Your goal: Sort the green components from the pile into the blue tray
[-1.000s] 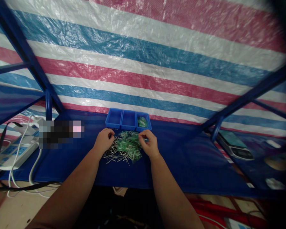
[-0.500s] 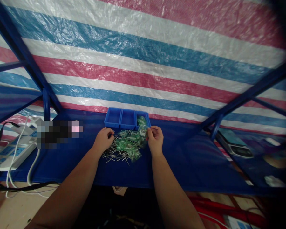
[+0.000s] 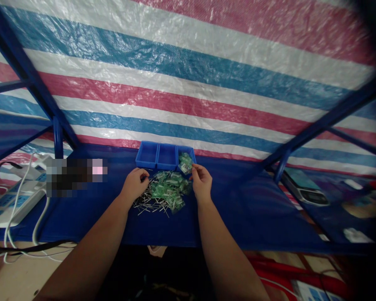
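Note:
My left hand (image 3: pixel 135 184) is at the left edge of a pile of loose thin metal pins (image 3: pixel 146 205), its thumb and fingertips pinched together. A thin sliver shows at those fingertips, too small to name. Small green see-through plastic packets (image 3: pixel 169 189) lie heaped on the right part of the pile. My right hand (image 3: pixel 202 183) is beside the right-hand blue bin (image 3: pixel 194 157), thumb and index finger apart. Inside that bin sit several green packets (image 3: pixel 184 162), close to the right fingertips. The middle blue bin (image 3: pixel 167 156) and left blue bin (image 3: pixel 147 154) stand alongside, with nothing visible inside.
The blue table (image 3: pixel 238 209) has a striped plastic sheet (image 3: pixel 175 96) behind it and blue frame posts (image 3: pixel 59 138) at both sides. Power strips (image 3: pixel 17 196) with white cables lie at left, near a blurred patch. A digital scale (image 3: pixel 310 190) is at right.
The green packet at my right fingertips is now down in the right-hand bin, and the thumb and index finger have parted. My left hand stays by the pins. The view has shifted slightly.

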Motion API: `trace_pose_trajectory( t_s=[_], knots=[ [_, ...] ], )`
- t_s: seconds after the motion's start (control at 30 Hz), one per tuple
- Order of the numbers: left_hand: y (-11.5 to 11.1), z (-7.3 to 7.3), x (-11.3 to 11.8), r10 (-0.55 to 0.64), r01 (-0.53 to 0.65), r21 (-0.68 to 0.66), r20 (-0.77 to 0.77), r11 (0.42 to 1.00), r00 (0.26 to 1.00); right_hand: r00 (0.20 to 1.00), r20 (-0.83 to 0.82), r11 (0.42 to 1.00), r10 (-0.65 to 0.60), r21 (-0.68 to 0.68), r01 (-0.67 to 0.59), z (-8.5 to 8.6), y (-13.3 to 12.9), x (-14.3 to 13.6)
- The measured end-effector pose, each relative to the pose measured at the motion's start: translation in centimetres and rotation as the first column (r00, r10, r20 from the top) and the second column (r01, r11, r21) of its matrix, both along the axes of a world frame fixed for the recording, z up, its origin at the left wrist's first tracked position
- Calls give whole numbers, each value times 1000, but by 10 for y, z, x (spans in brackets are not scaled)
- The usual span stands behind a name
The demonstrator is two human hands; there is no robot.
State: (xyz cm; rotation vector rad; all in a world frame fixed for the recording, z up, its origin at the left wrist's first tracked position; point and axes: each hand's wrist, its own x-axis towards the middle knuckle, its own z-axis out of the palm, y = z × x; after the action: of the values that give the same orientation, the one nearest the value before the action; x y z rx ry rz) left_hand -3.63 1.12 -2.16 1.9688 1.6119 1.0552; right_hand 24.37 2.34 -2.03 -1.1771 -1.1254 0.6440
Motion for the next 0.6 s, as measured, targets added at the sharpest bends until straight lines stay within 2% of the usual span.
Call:
trace_pose_trajectory(
  t_s=[0.17, 0.33, 0.4, 0.47, 0.53, 0.6],
  knots=[
    [0, -1, 0, 5, -5, 1, 7, 1000, 1000, 1000, -13, 998, -14, 59, 15, -3, 4, -2],
    [1, -2, 0, 9, -9, 8, 5, 1000, 1000, 990, -31, 981, -140, 132, 143, 8, 14, -4],
    [1, -3, 0, 9, -9, 3, 16, 1000, 1000, 977, 70, 966, -202, 179, 187, 17, 21, -3],
    [1, -2, -1, 2, -2, -1, 26, 1000, 1000, 930, 255, 949, -264, 240, 203, 26, 30, 0],
    [1, -2, -1, -2, 2, 2, 31, 1000, 1000, 830, 486, 953, -275, 254, 167, 32, 39, 2],
    [1, -2, -1, -3, 3, 4, 34, 1000, 999, 703, 685, 981, -192, 156, 115, 35, 46, 2]
  ],
)
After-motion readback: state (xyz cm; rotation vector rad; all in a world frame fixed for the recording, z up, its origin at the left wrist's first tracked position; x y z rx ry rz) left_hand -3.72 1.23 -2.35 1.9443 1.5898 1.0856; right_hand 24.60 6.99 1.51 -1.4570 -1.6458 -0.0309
